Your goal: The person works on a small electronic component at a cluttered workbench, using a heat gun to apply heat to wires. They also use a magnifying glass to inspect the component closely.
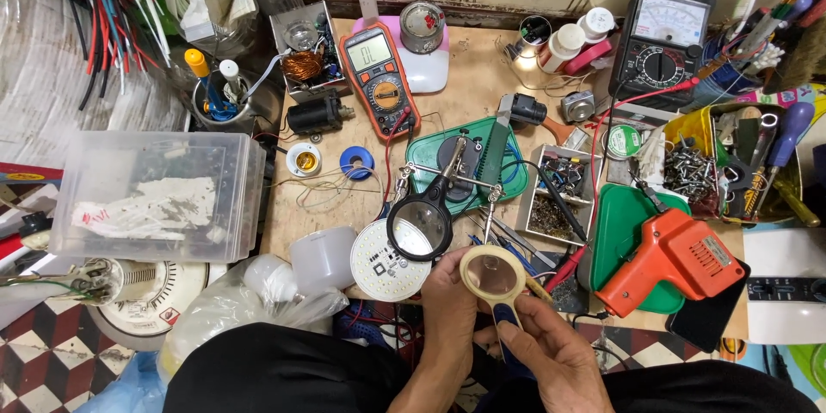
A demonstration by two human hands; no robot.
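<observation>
Low centre of frame: left hand (449,292) pinches the cream rim of a small round hand magnifier (492,273). Right hand (551,348) is closed around its dark blue handle, just below the lens. Magnifier is held in the air over the front edge of the workbench (465,77).

Handling, as judged: light and rigid, with a fragile lens that smears easily; best held by rim and handle only.

Just above left: black helping-hands magnifier (419,224) over a white round LED board (383,262). Right: orange soldering gun (675,262) on a green tray (615,232). Upper centre: orange multimeter (379,69).
</observation>
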